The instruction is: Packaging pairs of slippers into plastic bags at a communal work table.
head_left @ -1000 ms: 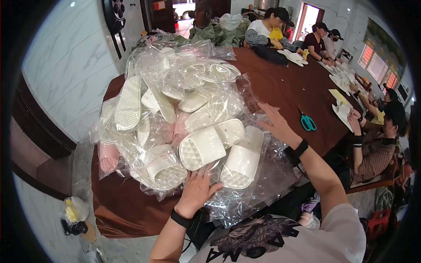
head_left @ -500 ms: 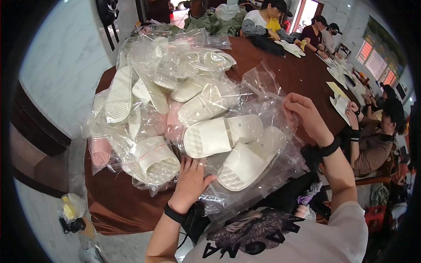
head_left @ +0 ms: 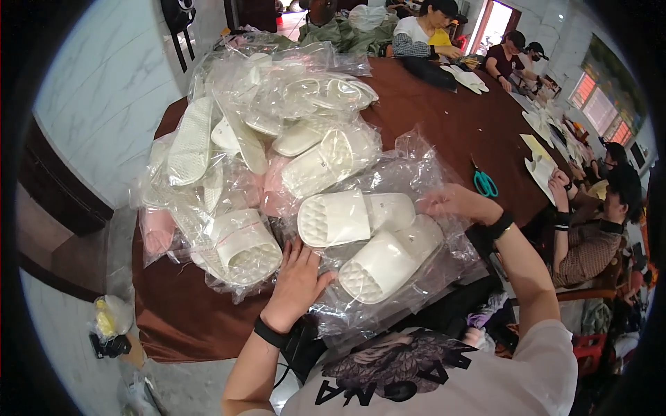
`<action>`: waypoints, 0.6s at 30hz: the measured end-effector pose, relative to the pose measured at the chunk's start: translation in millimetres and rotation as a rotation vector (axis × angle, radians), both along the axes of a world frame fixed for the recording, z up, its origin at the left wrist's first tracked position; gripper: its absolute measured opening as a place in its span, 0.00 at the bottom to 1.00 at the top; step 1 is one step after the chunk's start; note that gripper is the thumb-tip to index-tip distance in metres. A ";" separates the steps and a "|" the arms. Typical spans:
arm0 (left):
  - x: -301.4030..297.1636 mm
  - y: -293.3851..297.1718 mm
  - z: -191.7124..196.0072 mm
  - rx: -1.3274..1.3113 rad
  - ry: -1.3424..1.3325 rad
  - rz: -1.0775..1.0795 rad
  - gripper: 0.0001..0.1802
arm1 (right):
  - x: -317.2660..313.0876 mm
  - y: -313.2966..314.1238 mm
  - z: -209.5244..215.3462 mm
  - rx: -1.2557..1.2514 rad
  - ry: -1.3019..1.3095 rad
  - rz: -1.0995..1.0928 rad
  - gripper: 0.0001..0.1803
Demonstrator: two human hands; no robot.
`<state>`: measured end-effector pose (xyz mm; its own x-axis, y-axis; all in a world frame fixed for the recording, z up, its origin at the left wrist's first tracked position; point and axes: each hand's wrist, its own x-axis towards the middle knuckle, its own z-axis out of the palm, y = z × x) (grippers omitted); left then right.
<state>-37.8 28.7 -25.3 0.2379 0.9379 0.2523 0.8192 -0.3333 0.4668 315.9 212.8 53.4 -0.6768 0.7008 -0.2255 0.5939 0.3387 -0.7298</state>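
Two white slippers, one at the upper left (head_left: 336,218) and one nearer me (head_left: 380,267), lie at the middle of the table on or in a clear plastic bag (head_left: 420,163). My left hand (head_left: 297,277) rests flat with fingers stretched out, at the bag's left edge beside another bagged slipper (head_left: 246,246). Over the bag's right part, at the heel ends of the pair, is my right hand (head_left: 461,203). Motion smears its fingers, so their grip is unclear. Whether the pair sits fully inside the bag I cannot tell.
A heap of bagged white slippers (head_left: 191,142), with pink ones (head_left: 158,231) among them, covers the table's left side. Teal-handled scissors (head_left: 484,182) lie on the brown tablecloth (head_left: 423,104) to the right. Several people work along the far and right edges.
My right hand has come left and down from the bag's raised edge to the slippers' heels. The plastic there has sunk lower, and the scissors have come into sight.
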 end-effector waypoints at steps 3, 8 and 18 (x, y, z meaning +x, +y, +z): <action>1.6 2.1 1.8 -0.038 0.018 -0.007 0.35 | -14.9 1.0 -20.7 0.098 -0.102 -0.035 0.20; -2.9 0.9 -4.6 -0.002 0.075 -0.006 0.35 | -27.2 -1.7 -26.4 -0.037 -0.063 -0.034 0.23; -4.7 -3.8 -1.4 -0.057 0.004 0.043 0.37 | -31.0 -31.2 -21.1 -0.315 0.198 -0.164 0.25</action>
<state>-42.5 24.9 -26.7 0.1975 0.9602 0.1978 0.8340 -0.2706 0.4809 284.9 181.6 32.3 -0.6138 0.7203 -0.3233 0.4590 -0.0076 -0.8884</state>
